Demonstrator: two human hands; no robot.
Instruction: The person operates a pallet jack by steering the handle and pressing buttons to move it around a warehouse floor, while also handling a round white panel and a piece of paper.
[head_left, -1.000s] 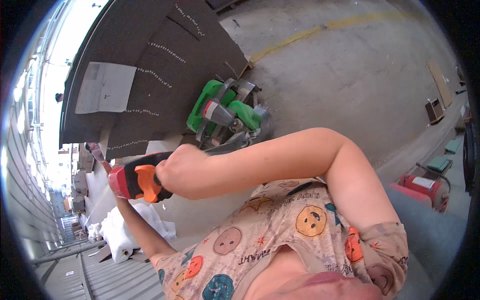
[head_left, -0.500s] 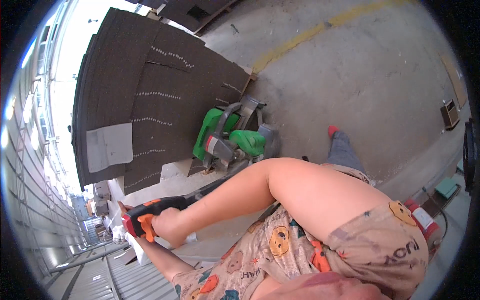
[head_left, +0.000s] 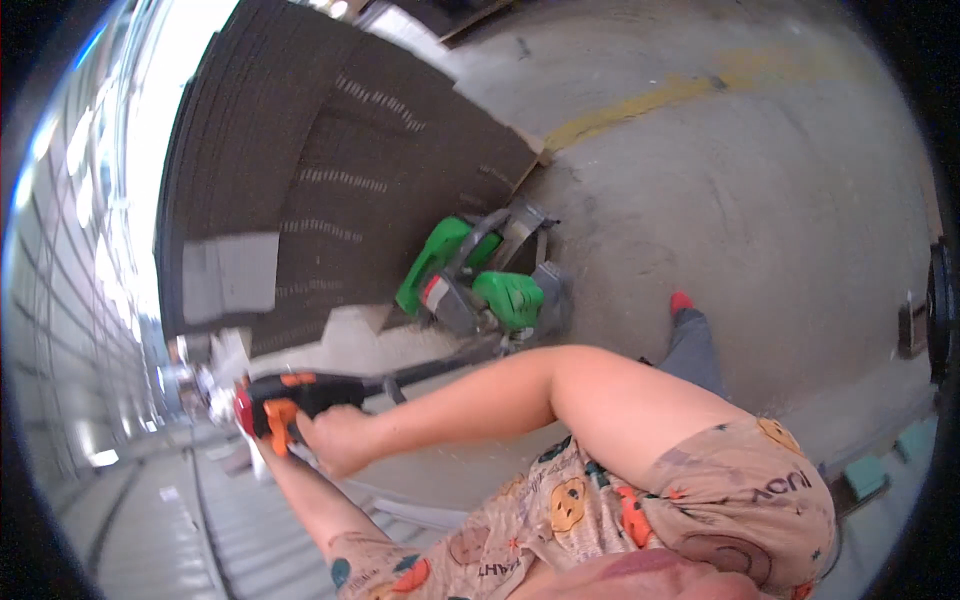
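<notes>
A green and grey powered pallet truck stands against a tall stack of dark brown cardboard sheets. Its long tiller runs back toward me and ends in a black control handle with orange levers and a red end. Bent at the elbow, my right arm crosses my body, and my right hand is closed on the near side of this handle, beside the orange lever. My left forearm reaches up from below to the handle's far end. There my left hand is mostly behind the handle, with its fingers hidden.
A pale sheet is fixed to the stack's side. Concrete floor with a yellow line stretches beyond the truck. My foot and jeans leg are on the right. Green boxy items stand at the far right, ribbed metal panels at lower left.
The view has turned, with blur. Truck and stack sit farther right in the picture. The control handle appears higher and more level. My right hand remains on it; the left fingers have gone from sight.
</notes>
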